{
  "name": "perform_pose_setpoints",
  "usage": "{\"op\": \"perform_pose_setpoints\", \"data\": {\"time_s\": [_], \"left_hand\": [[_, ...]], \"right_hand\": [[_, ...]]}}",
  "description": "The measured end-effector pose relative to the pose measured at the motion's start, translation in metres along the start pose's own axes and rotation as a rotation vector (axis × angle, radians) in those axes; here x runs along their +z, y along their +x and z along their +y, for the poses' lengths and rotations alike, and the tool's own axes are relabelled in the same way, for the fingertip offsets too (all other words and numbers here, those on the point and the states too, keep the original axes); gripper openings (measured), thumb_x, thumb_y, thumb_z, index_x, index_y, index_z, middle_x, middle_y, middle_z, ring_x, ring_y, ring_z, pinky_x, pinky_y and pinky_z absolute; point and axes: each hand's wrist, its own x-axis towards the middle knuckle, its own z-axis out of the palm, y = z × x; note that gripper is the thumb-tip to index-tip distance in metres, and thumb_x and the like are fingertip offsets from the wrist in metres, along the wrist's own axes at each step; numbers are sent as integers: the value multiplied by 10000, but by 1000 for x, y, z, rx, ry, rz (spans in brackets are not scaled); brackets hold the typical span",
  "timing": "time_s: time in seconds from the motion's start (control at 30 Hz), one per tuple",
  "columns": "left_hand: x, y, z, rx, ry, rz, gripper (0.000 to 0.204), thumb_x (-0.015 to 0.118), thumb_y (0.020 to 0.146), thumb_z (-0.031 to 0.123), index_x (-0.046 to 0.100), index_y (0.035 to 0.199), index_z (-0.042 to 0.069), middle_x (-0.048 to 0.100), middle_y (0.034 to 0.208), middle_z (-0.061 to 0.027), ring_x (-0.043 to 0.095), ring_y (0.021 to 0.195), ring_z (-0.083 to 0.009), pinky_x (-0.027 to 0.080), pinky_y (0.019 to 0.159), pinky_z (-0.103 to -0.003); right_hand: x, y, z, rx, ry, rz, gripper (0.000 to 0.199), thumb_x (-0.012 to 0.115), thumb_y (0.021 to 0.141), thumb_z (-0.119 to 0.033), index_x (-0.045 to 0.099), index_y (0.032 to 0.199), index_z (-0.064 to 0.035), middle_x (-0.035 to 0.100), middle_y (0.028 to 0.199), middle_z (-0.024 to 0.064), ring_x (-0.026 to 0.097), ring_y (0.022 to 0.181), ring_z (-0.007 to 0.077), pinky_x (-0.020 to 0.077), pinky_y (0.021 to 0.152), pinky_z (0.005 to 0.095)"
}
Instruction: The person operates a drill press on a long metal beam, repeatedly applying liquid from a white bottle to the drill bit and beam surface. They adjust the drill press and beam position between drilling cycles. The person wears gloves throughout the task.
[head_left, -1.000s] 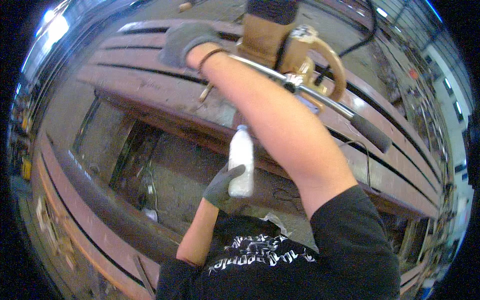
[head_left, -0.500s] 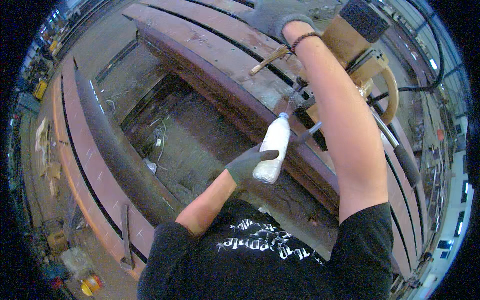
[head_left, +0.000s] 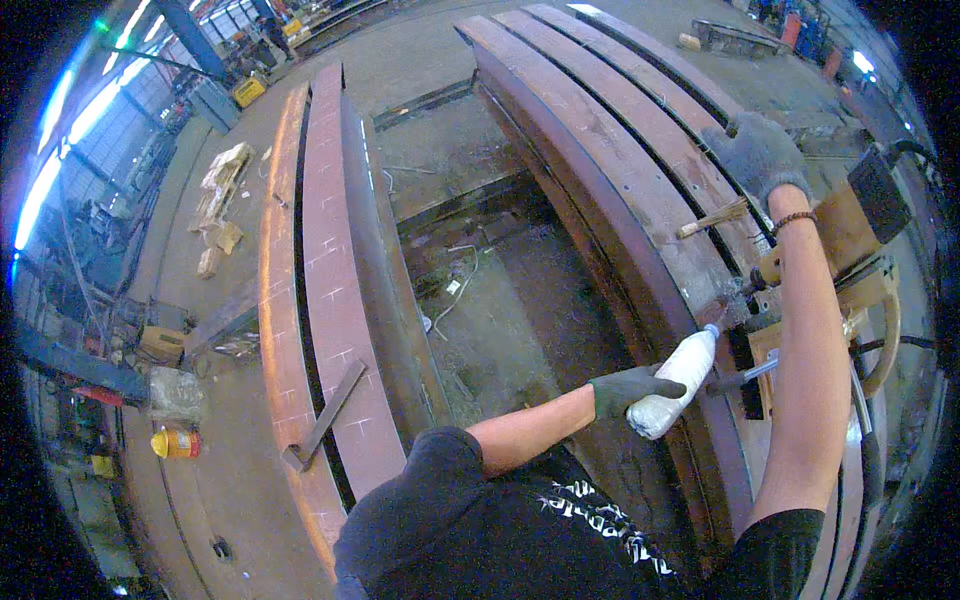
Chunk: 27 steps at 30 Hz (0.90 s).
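A white plastic bottle (head_left: 676,380) with a blue cap is gripped in my left hand (head_left: 632,391), which wears a dark grey glove. The bottle is tilted, its cap up towards the drill's tip end above the beam edge. Beside that end is the tan and black drilling machine (head_left: 850,285), with a lever (head_left: 745,373) jutting out. My right hand (head_left: 762,155), in a grey glove, reaches past the machine above the beams, fingers looking curled. What it holds is hidden. A wooden-handled brush (head_left: 712,217) lies on the steel beam (head_left: 620,160) beneath my right forearm.
Another pair of long steel beams (head_left: 335,260) runs along the left, with an L-shaped metal bar (head_left: 328,415) on top. A yellow and red container (head_left: 175,443) stands on the floor at the left. Scrap wood (head_left: 226,168) lies farther back. A dark cable (head_left: 905,345) trails from the machine.
The view has swung left, so the beams, machine and both hands appear farther right. My left hand still holds the bottle against the beam edge, and my right arm stays stretched over the machine.
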Motion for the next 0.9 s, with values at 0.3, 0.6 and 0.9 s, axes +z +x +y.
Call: {"op": "perform_pose_setpoints", "data": {"time_s": [0.3, 0.6, 0.9], "left_hand": [[9, -10, 15, -56, 9, -48, 651, 788, 899, 381, 535, 1411, 67, 698, 1137, -49, 663, 920, -155, 564, 829, -351], [5, -9, 11, -38, 29, -28, 679, 783, 901, 388, 513, 1431, 60, 693, 1160, -54, 664, 954, -163, 564, 847, -351], [-4, 0, 5, -9, 54, -68, 697, 779, 911, 372, 490, 1453, 43, 682, 1207, -59, 653, 985, -150, 558, 883, -349]], "right_hand": [[-7, -1, 1, 27, -16, -75, 545, 627, 905, -563, 766, 997, -45, 734, 1051, 245, 714, 973, 407, 554, 865, 485], [-3, -1, -3, 37, -14, -90, 550, 609, 913, -561, 766, 1004, -42, 734, 1064, 250, 713, 1008, 408, 553, 897, 483], [-11, -4, -9, 62, -43, -140, 542, 603, 929, -557, 751, 1068, -55, 721, 1157, 242, 693, 1080, 405, 541, 934, 489]]}}
